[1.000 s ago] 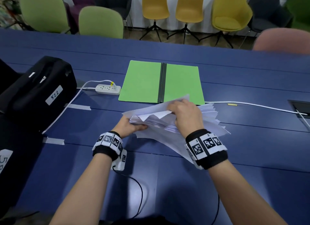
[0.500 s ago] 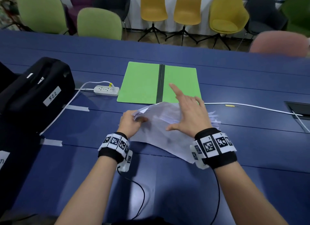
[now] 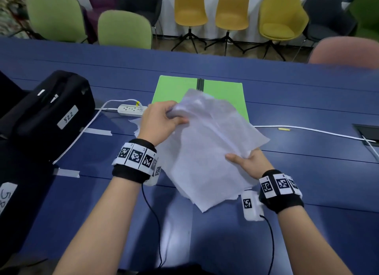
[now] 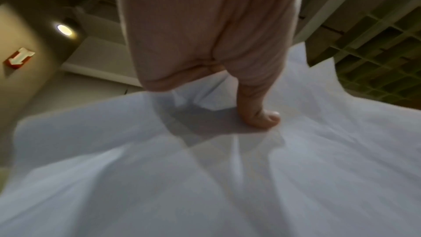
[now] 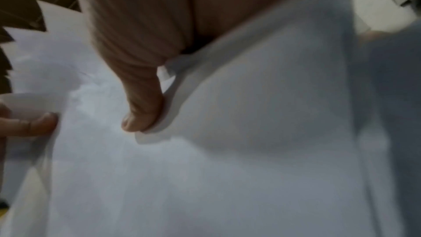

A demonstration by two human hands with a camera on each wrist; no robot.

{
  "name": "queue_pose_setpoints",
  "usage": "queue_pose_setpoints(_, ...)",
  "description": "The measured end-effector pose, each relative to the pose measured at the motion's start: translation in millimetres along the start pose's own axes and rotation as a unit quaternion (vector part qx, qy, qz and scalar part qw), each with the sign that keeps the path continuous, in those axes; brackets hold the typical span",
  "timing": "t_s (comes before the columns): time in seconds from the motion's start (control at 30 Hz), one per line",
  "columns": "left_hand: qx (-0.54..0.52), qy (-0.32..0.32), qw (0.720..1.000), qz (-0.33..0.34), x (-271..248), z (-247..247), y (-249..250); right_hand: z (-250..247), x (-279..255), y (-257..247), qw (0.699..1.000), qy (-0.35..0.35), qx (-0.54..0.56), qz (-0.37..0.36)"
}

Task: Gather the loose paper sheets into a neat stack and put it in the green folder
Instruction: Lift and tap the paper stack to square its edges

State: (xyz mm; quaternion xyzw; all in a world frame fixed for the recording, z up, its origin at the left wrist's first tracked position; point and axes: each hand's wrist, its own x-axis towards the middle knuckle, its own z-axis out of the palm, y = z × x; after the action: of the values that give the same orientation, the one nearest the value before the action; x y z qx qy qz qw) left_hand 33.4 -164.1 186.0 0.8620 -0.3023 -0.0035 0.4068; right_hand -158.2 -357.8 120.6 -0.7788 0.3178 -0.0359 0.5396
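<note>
A loose bundle of white paper sheets (image 3: 207, 147) is lifted and tilted above the blue table (image 3: 307, 172), blurred by motion. My left hand (image 3: 164, 120) grips its upper left edge, thumb on top of the paper (image 4: 205, 168). My right hand (image 3: 246, 161) holds the lower right edge, thumb on the sheets (image 5: 250, 132) and fingers hidden beneath. The green folder (image 3: 174, 92) lies open and flat just behind the bundle, partly covered by it. One sheet corner (image 3: 136, 127) still shows on the table below my left hand.
A black bag (image 3: 45, 114) labelled 522 sits at the left. A white power strip (image 3: 131, 110) and its cable lie left of the folder; another white cable (image 3: 307, 131) runs right toward a table socket (image 3: 369, 133). Chairs line the far side.
The sheets have gone from lying spread on the table to being lifted and tilted. My left hand rose to the top edge; my right hand left the pile's top and took the lower right edge.
</note>
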Motion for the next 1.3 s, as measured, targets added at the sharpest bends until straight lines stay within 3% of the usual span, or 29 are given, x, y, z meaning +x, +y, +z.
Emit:
queue_pose_setpoints(0.1,0.014,0.052,0.994,-0.091,0,7,-39,1,-5,6,0.997,0.012,0.071,-0.009)
queue_pose_setpoints(0.17,0.002,0.062,0.973,-0.222,-17,15,-70,1,-10,14,0.993,0.02,0.118,0.004)
queue_pose_setpoints(0.2,-0.053,0.048,0.955,-0.288,-29,22,-88,1,-14,16,0.99,0.029,0.138,0.013)
queue_pose_setpoints(0.23,-0.155,0.01,0.927,-0.342,-42,30,-103,2,-17,19,0.986,0.041,0.158,0.023)
queue_pose_setpoints(0.3,-0.371,-0.127,0.829,-0.398,-71,51,-122,5,-19,29,0.978,0.059,0.195,0.042)
queue_pose_setpoints(0.33,-0.42,-0.184,0.794,-0.398,-83,58,-126,8,-22,30,0.973,0.064,0.214,0.052)
queue_pose_setpoints(0.4,-0.455,-0.227,0.777,-0.371,-96,68,-126,15,-24,34,0.962,0.055,0.258,0.074)
queue_pose_setpoints(0.53,-0.473,-0.244,0.757,-0.379,-95,75,-123,21,-26,50,0.938,0.041,0.323,0.12)
queue_pose_setpoints(0.63,-0.466,-0.261,0.725,-0.435,-94,84,-119,29,-27,63,0.929,0.027,0.347,0.128)
queue_pose_setpoints(0.77,-0.472,-0.234,0.695,-0.489,-107,101,-116,35,-18,59,0.935,0.038,0.326,0.135)
queue_pose_setpoints(0.87,-0.498,-0.244,0.674,-0.488,-113,105,-117,31,-5,52,0.942,0.033,0.307,0.135)
queue_pose_setpoints(1.0,-0.564,-0.211,0.665,-0.441,-107,99,-117,23,-2,39,0.936,0.016,0.333,0.116)
queue_pose_setpoints(1.07,-0.563,-0.192,0.68,-0.428,-104,94,-124,22,-8,35,0.934,0.008,0.34,0.107)
queue_pose_setpoints(1.2,-0.403,-0.225,0.788,-0.409,-110,91,-145,37,-18,79,0.926,0.035,0.311,0.211)
queue_pose_setpoints(1.3,-0.234,-0.297,0.831,-0.408,-134,99,-170,57,-24,122,0.932,-0.003,0.161,0.324)
